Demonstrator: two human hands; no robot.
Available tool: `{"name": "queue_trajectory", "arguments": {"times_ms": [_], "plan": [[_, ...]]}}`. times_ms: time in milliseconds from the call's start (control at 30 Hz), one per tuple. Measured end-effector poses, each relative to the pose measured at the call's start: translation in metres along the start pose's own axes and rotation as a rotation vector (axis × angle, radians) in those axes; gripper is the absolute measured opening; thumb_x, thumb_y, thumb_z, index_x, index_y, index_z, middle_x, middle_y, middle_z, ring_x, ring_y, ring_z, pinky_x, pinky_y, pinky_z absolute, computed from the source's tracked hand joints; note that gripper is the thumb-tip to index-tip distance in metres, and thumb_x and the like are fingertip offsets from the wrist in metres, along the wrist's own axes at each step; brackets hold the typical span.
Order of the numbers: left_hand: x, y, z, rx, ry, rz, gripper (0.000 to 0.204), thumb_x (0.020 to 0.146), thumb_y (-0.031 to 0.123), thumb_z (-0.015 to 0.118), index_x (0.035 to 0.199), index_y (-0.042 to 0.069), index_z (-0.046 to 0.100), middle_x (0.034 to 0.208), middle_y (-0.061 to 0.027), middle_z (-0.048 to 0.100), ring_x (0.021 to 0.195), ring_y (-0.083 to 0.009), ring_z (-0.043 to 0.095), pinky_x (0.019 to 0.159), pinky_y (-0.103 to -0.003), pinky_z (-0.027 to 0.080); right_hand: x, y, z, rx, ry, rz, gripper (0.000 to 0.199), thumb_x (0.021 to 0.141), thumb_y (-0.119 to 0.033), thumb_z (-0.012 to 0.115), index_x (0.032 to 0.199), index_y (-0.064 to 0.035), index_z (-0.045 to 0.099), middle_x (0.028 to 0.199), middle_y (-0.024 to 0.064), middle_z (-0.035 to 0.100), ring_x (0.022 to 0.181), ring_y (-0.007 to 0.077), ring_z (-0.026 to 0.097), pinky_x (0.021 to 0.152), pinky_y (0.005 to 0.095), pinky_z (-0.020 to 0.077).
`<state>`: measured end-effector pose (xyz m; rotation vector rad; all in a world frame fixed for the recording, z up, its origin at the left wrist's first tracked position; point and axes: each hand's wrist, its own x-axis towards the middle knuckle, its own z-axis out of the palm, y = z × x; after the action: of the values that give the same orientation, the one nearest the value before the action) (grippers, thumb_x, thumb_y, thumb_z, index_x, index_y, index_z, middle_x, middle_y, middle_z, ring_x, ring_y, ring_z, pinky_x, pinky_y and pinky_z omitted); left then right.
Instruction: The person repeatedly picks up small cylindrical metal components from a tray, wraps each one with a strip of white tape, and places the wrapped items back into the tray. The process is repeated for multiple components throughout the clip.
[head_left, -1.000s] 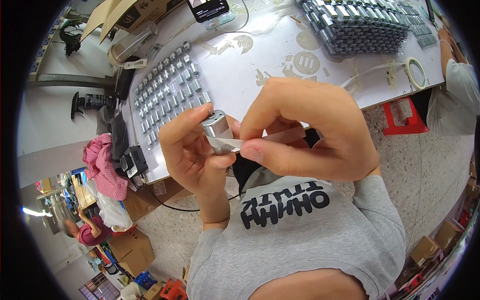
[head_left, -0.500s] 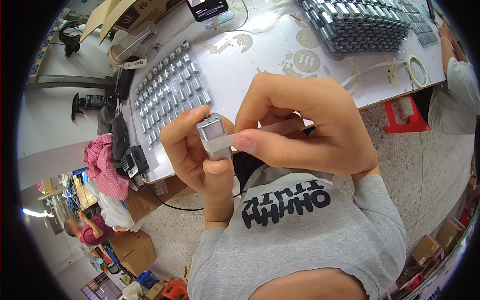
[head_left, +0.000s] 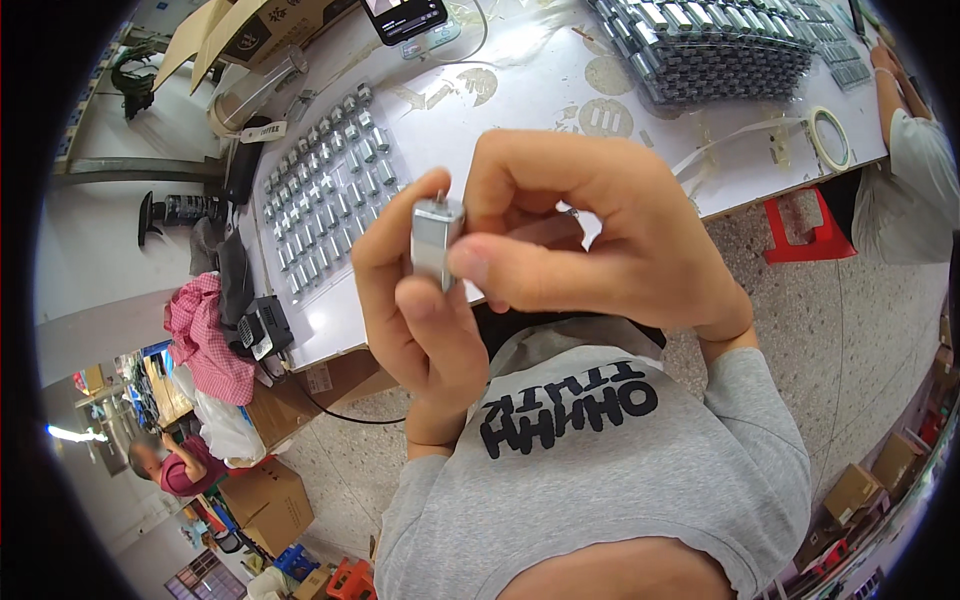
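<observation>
Between the thumb and fingers of my left hand is a small silver motor, held upright with its thin shaft pointing up. Whitish tape covers part of its metal side. My right hand pinches a strip of translucent tape, its thumb pressed close against the motor's right side. The strip runs back under the curled right fingers, which hide part of it. Behind my left hand, a clear tray carries rows of similar small motors.
Stacked trays of motors stand at the far right, near a tape roll. A phone lies at the back. A red stool stands by the table's right edge, beside another person's arm. Pink checked cloth hangs at left.
My right thumb has come in against the motor, and the tape span between them has shortened. My left hand has shifted slightly right and turned the motor more upright.
</observation>
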<state>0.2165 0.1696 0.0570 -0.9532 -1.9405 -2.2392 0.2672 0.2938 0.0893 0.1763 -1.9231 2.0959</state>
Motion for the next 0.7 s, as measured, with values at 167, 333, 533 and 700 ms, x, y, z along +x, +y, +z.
{"name": "queue_trajectory", "arguments": {"times_ms": [167, 333, 533, 700], "plan": [[0.005, 0.018, -0.012, 0.215, -0.205, -0.021, 0.045, 0.090, 0.023, 0.042, 0.124, -0.006, 0.036, 0.103, -0.0117, 0.054, 0.082, -0.0118, 0.052, 0.071, -0.022, 0.043, 0.002, 0.010, 0.001, 0.070, 0.027, -0.010, 0.004, 0.080, -0.002, 0.054, 0.078, -0.0004, 0.051, 0.065, -0.0002, 0.052, 0.058, 0.0022, 0.047, 0.048, 0.0160, 0.0327], [0.012, 0.019, -0.014, 0.277, -0.255, 0.020, 0.042, 0.087, 0.011, 0.045, 0.123, -0.008, 0.036, 0.107, -0.0131, 0.054, 0.063, -0.0044, 0.046, 0.054, -0.015, 0.038, 0.001, 0.008, -0.008, -0.081, -0.010, -0.062, 0.004, 0.082, -0.004, 0.052, 0.081, 0.0002, 0.053, 0.067, -0.0008, 0.052, 0.059, 0.0022, 0.047, 0.050, 0.0156, 0.0335], [0.012, 0.020, -0.014, 0.239, -0.258, 0.019, 0.042, 0.086, 0.018, 0.048, 0.116, -0.009, 0.040, 0.101, -0.0124, 0.054, 0.063, -0.0052, 0.047, 0.053, -0.016, 0.038, 0.001, 0.005, -0.007, -0.048, -0.023, -0.021, 0.005, 0.080, -0.004, 0.053, 0.077, -0.0004, 0.053, 0.066, -0.0013, 0.051, 0.058, 0.0017, 0.045, 0.050, 0.0158, 0.0329], [0.010, 0.016, -0.012, 0.227, -0.250, 0.081, 0.047, 0.086, 0.027, 0.045, 0.114, -0.010, 0.040, 0.107, -0.0140, 0.051, 0.068, -0.0082, 0.050, 0.058, -0.018, 0.041, 0.001, 0.006, -0.007, -0.040, -0.043, -0.024, 0.006, 0.076, -0.004, 0.055, 0.072, -0.0004, 0.052, 0.062, -0.0017, 0.051, 0.057, 0.0022, 0.042, 0.050, 0.0165, 0.0327]]}}
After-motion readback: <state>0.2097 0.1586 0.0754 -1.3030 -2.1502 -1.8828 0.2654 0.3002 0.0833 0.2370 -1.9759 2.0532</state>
